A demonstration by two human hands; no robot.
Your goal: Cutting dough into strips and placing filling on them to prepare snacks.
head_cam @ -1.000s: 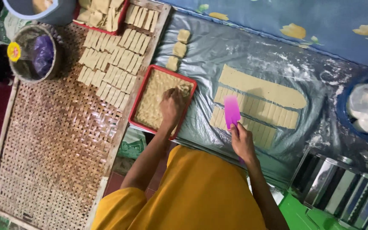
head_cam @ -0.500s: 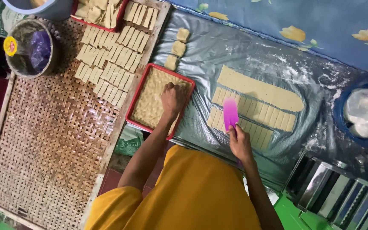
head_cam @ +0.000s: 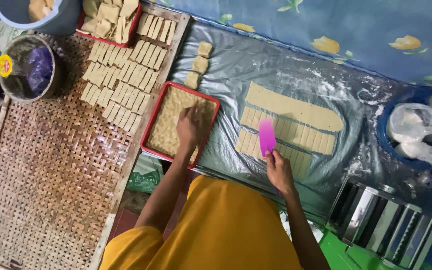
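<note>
Two hands are working at once, and the step looks like moving cut dough strips (head_cam: 288,137) off the floured plastic sheet (head_cam: 276,65). Largest first: a woven bamboo mat (head_cam: 46,170) is filling the nine o'clock side, with strips already lying in rows at its twelve o'clock end. Right of it, the red tray (head_cam: 148,132) is holding crumbly dough. The left hand (head_cam: 190,127) is resting there, fingers loosely spread and gripping nothing I can see. The right hand (head_cam: 278,172), at five o'clock from the strips, is pinching a pink scraper (head_cam: 267,136), blade touching them. Next probably calls for sliding it flat underneath.
</note>
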